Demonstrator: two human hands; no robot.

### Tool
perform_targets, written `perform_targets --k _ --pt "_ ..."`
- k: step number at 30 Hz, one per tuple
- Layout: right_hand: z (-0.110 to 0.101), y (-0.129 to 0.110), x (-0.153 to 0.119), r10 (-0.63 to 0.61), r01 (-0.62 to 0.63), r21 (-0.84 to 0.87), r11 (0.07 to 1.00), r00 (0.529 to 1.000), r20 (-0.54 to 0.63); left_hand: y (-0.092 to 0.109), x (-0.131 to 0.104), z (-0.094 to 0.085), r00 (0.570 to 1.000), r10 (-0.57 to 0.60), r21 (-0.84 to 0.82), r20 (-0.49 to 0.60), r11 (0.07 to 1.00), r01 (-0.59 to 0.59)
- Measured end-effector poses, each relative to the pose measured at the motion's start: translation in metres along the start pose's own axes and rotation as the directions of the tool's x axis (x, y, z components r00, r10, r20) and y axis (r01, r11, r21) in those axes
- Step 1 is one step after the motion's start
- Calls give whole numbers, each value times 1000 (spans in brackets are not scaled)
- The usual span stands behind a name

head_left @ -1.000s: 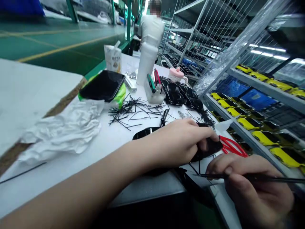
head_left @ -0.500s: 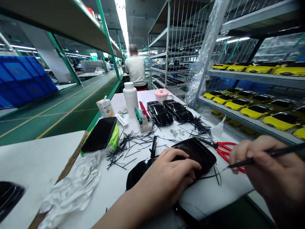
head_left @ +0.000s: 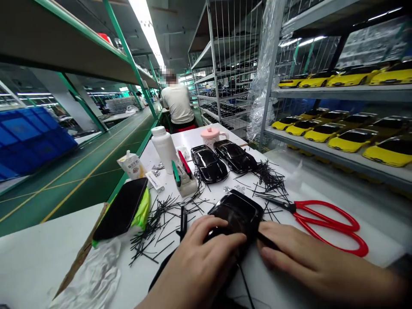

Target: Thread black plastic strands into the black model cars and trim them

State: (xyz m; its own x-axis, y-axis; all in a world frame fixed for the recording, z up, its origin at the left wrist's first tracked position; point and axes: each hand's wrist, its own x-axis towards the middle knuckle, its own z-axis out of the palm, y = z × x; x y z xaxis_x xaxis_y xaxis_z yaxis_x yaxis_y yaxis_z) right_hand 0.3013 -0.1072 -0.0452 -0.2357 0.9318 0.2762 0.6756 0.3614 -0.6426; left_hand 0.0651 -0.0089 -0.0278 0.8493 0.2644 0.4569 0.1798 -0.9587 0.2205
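Note:
A glossy black car body lies on the white table near me. My left hand is wrapped over its near left part, fingers bent on the dark surface. At its right edge my right hand is closed on a slim black tool, whose tip is hidden against the body. Red-handled scissors lie to the right, blades towards the body. Two black model cars stand behind. Thin black strips are scattered left and right of the body.
A phone, crumpled white paper, a carton, a white bottle, a knife holder and a pink cup are on the table. Yellow cars fill the right rack. A person sits ahead.
My right hand has moved left with the black tool, from beside the scissors to the edge of the body. The scissors are now uncovered. The camera view has shifted.

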Motion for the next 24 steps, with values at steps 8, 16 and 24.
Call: perform_targets --k 8,16,24 --pt "-22 45 12 256 -213 -457 864 966 33 -3 2 3 1000 3 25 0 1000 -3" --pt "-35 49 50 218 -66 -596 800 958 187 6 2 -8 994 71 316 83 944 -94" --pt "-38 56 118 172 18 -601 799 951 256 18 -3 -18 991 12 357 133 932 -60"
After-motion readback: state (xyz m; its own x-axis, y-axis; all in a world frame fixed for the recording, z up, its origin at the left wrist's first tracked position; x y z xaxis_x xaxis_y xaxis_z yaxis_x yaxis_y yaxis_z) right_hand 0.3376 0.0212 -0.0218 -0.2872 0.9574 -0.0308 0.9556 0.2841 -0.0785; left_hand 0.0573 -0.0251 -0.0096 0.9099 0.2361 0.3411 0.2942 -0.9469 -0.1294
